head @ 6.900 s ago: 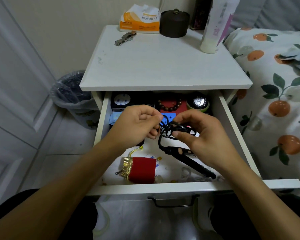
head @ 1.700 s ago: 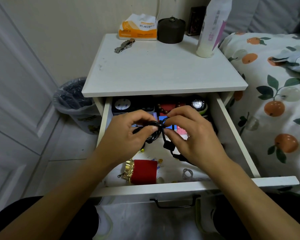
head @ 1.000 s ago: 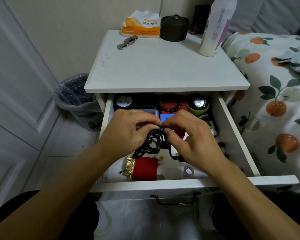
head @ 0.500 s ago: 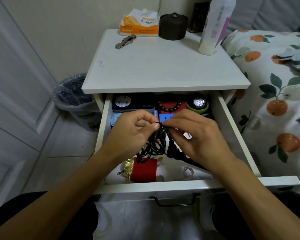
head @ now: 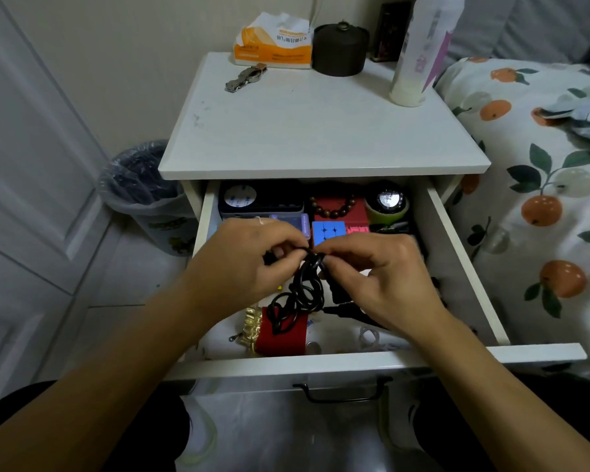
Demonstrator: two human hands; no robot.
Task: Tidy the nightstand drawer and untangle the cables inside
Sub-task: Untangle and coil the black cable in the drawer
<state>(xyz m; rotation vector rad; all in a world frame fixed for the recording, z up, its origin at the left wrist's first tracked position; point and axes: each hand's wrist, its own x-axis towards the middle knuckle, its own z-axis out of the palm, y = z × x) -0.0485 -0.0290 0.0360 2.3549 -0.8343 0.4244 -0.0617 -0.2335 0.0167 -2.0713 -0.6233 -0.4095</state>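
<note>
A: What sits around the drawer [head: 464, 247]?
B: Nightstand top [head: 314, 131]: orange tissue pack [head: 274, 42], dark round lidded jar [head: 340, 49], metal watch [head: 246, 78], tall white bottle [head: 419, 52]. Lined bin [head: 143, 189] on the floor at left, fruit-print bedding [head: 542, 199] at right.

A: Inside?
B: Back row: black box [head: 261, 199], wooden bead bracelet [head: 334, 207] on a red case, green round item [head: 387, 204]. Blue cube [head: 328, 230] just behind the hands. At the front, a red pouch [head: 281, 337] with gold trim, partly covered by hanging cable loops.

A: The cable?
B: Black cable [head: 304, 287], thin, bunched in tangled loops, held above the drawer's middle and drooping toward the pouch. A black plug end lies under the right hand, mostly hidden.

A: Hands?
B: Left hand [head: 249, 264] pinches the bundle's top with curled fingertips. Right hand [head: 382, 274] pinches the same spot from the other side, thumb and forefinger closed on the cord. Fingertips nearly meet.
</note>
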